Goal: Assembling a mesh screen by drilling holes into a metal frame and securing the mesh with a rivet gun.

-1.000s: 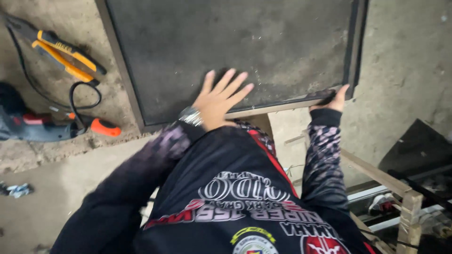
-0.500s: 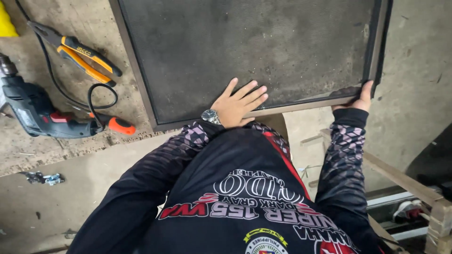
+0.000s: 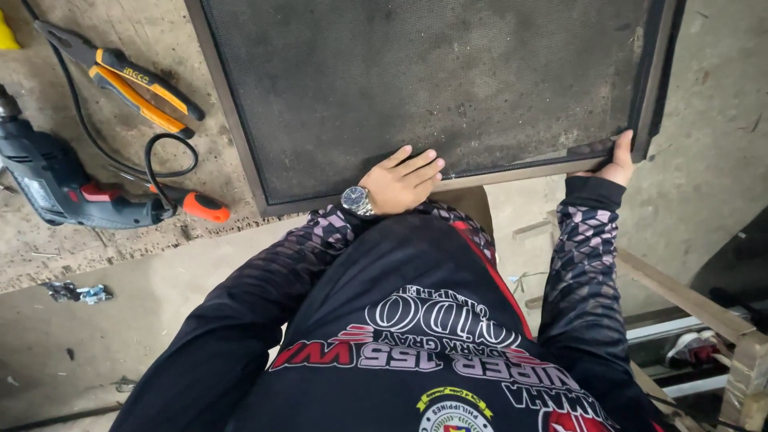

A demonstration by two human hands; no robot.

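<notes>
Since prev frame, left hand (image 3: 404,180) slid toward the near rail, fingers drawn closer together, resting flat and open on the mesh screen panel (image 3: 432,80). Right hand (image 3: 618,164) gripped its near right corner. Panel lay on workbench (image 3: 120,240) w/ corner overhanging; step looked like positioning it, next move needing firm two-hand hold.

The screen frame (image 3: 432,88) runs off the far edge; the right hand's (image 3: 618,164) fingertips hide behind its corner; the drill (image 3: 60,188) is cropped left.

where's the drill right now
In the head view the drill lies on the floor at far left, just below the orange-handled pliers and left of the screen frame.
</notes>
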